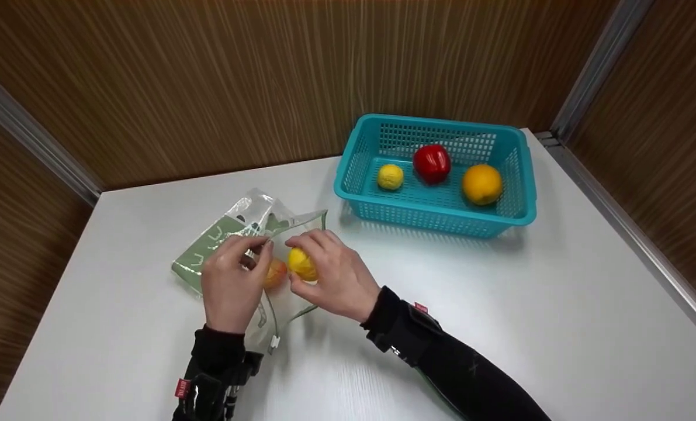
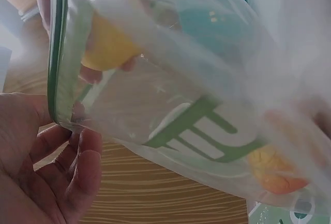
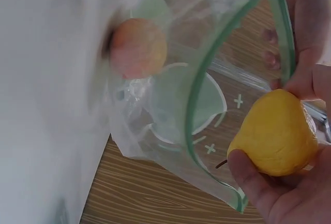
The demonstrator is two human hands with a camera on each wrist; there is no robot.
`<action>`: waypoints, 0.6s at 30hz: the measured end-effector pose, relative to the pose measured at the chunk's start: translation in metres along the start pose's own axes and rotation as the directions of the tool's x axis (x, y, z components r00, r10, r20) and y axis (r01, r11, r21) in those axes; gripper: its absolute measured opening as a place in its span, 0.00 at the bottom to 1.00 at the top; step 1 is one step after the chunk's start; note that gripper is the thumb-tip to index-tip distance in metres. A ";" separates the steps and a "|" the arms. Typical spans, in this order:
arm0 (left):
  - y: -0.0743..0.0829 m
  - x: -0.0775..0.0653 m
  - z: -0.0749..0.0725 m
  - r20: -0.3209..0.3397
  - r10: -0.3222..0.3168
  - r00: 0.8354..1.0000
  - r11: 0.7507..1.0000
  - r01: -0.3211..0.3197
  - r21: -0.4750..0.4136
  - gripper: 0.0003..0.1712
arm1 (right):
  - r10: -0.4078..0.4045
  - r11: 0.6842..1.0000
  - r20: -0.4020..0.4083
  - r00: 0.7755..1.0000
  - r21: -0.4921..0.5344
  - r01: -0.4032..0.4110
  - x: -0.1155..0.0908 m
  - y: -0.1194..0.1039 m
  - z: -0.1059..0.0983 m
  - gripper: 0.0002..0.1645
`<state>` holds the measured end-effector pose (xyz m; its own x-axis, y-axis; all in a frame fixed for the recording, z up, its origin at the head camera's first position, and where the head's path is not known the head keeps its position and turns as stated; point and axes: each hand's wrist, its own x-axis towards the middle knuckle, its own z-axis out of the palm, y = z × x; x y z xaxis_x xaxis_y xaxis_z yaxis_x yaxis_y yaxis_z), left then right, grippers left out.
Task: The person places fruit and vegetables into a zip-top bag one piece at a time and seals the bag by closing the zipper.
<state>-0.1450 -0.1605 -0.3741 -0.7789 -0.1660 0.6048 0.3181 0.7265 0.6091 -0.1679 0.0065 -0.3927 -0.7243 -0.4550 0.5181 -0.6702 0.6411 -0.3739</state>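
My left hand (image 1: 231, 283) pinches the edge of a clear zip bag (image 2: 129, 113) with green print and a green rim, whose mouth gapes toward the right hand. Inside the bag sits a round orange-red fruit (image 3: 138, 48), perhaps a peach; it also shows through the plastic in the left wrist view. My right hand (image 1: 342, 275) grips a yellow pear (image 3: 276, 133) between thumb and fingers, its thin brown stem pointing toward the bag. The pear is at the bag's mouth.
Behind and to the right, a turquoise basket (image 1: 418, 219) holds a small yellow fruit (image 1: 390, 176), a red bell pepper (image 1: 432, 164) and an orange (image 1: 482, 184). Flat green-and-clear plastic (image 1: 210, 248) lies left of the hands on the white table (image 1: 120, 292). Wood-grain panels (image 1: 236, 88) enclose the table.
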 end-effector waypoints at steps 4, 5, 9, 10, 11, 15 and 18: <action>0.003 -0.001 0.001 0.009 0.020 1.000 1.000 -0.020 0.000 0.06 | 0.028 0.999 0.067 0.997 -0.042 -0.025 0.000 0.003 0.010 0.25; 0.003 -0.001 0.001 0.011 0.023 1.000 1.000 -0.023 -0.001 0.06 | 0.040 0.998 0.082 0.996 -0.050 -0.036 0.001 0.003 0.013 0.26; 0.006 -0.003 0.002 0.010 0.035 0.999 0.999 -0.035 0.000 0.06 | 0.078 0.995 0.127 0.989 -0.067 -0.070 0.002 0.004 0.023 0.28; 0.007 -0.004 0.002 0.011 0.039 0.999 0.999 -0.039 0.004 0.06 | 0.083 0.995 0.136 0.987 -0.070 -0.074 0.002 0.003 0.025 0.29; 0.008 -0.004 0.002 0.014 0.043 0.999 0.999 -0.043 0.002 0.06 | 0.086 0.994 0.144 0.986 -0.076 -0.076 0.002 0.003 0.028 0.30; 0.012 -0.007 0.002 0.027 0.048 0.999 0.999 -0.047 -0.008 0.06 | 0.076 0.991 0.181 0.981 -0.118 -0.055 0.002 0.002 0.037 0.32; 0.014 -0.008 0.002 0.030 0.040 0.999 0.999 -0.039 -0.017 0.06 | 0.063 0.988 0.206 0.976 -0.150 -0.032 0.000 0.003 0.042 0.34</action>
<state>-0.1354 -0.1479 -0.3711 -0.7818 -0.1168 0.6125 0.3573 0.7212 0.5935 -0.1774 -0.0177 -0.4264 -0.7831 -0.5313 0.3234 -0.6145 0.7410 -0.2708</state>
